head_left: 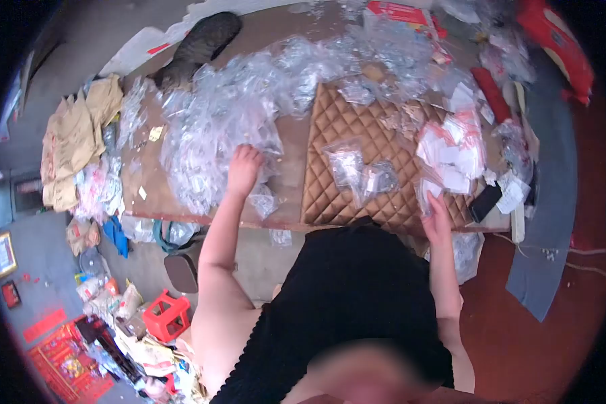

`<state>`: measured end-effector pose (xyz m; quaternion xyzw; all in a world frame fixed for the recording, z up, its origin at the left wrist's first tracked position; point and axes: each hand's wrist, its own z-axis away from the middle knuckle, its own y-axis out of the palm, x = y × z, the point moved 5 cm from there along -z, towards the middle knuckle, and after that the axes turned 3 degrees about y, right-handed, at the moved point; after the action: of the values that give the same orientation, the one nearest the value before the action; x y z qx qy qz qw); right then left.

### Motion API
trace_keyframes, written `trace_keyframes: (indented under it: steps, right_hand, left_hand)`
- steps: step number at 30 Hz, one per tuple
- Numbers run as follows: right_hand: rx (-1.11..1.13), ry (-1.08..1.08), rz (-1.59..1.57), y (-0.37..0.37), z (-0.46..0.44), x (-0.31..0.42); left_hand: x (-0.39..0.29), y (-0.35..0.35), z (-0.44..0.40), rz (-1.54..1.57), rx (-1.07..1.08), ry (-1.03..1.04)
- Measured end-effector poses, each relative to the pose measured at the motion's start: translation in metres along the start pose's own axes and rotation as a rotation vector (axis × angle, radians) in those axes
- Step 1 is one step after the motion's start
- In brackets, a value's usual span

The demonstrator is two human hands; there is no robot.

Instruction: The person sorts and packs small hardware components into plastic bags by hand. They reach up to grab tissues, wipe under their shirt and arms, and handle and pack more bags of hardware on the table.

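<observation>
My left hand [247, 165] reaches into a wide heap of small clear plastic bags [212, 135] on the table. Its fingers are curled down at the heap, and what they hold, if anything, is hidden. My right hand [438, 219] is by the front edge of a brown quilted mat [330, 135], fingers closed on a small clear plastic bag [427, 195]. Just beyond it lies a pile of white slips and pink-edged bags [454, 151]. Between my hands, filled clear packets [349, 168] rest on the mat.
A tabby cat [205, 40] lies at the table's far left edge. Brown paper or cloth [81, 141] is heaped at the left end. A black phone-like object [485, 203] and a red roll [490, 94] are at the right. A red stool [167, 315] stands on the floor.
</observation>
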<state>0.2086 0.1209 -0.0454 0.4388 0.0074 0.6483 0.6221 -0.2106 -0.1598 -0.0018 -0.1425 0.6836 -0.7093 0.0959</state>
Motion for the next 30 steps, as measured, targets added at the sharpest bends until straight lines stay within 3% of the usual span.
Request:
trace_keyframes:
  steps: [1,5,7,9,13,18,20,21,23,24,25,27,28,29,30]
  right_hand:
    - [-0.034,-0.011,0.005,-0.007,0.003,0.005]
    - [-0.195,-0.095,0.029,-0.017,0.021,0.019]
    - [-0.237,-0.080,0.021,-0.026,0.022,0.015]
    - [-0.265,-0.062,0.018,-0.024,0.022,0.013]
    - [-0.102,-0.101,0.134,0.027,0.023,0.030]
    - [0.141,-0.210,0.275,0.078,-0.001,0.038]
    - [0.013,-0.369,1.090,0.086,-0.014,0.036]
    - [0.007,-0.368,1.089,0.094,-0.010,0.037]
    - [0.070,-0.700,1.913,0.133,0.006,0.038]
    - [0.108,-0.649,2.121,0.139,0.000,0.021]
    - [0.092,-0.639,2.124,0.141,0.003,0.019]
    - [0.294,-0.700,2.095,0.150,0.014,0.016]
    - [0.285,-0.884,1.849,0.154,0.034,0.034]
    - [0.273,-0.879,1.859,0.153,0.042,0.043]
    - [0.311,-0.755,1.500,0.150,0.047,0.055]
  left_hand:
    - [-0.004,-0.013,0.000,0.011,-0.126,-0.024]
    - [-0.038,-0.080,0.001,0.196,-0.095,0.007]
    - [-0.063,-0.102,-0.009,0.834,0.078,0.123]
    - [-0.096,-0.133,-0.027,0.776,0.073,0.185]
    - [-0.172,-0.149,-0.063,0.775,-0.047,0.385]
    - [-0.249,-0.072,-0.086,0.884,0.007,0.512]
    - [-0.261,-0.075,-0.090,0.952,-0.058,0.504]
    - [-0.261,-0.078,-0.090,1.014,-0.128,0.476]
    - [-0.262,-0.071,-0.086,1.014,-0.101,0.454]
    - [-0.266,-0.072,-0.085,0.968,-0.098,0.476]
    - [-0.270,-0.074,-0.082,0.926,-0.092,0.503]
    - [-0.267,-0.079,-0.080,0.976,-0.101,0.536]
    - [-0.263,-0.083,-0.079,1.019,-0.114,0.558]
    - [-0.260,-0.088,-0.076,1.029,-0.116,0.567]
    - [-0.254,-0.093,-0.074,1.037,-0.104,0.514]
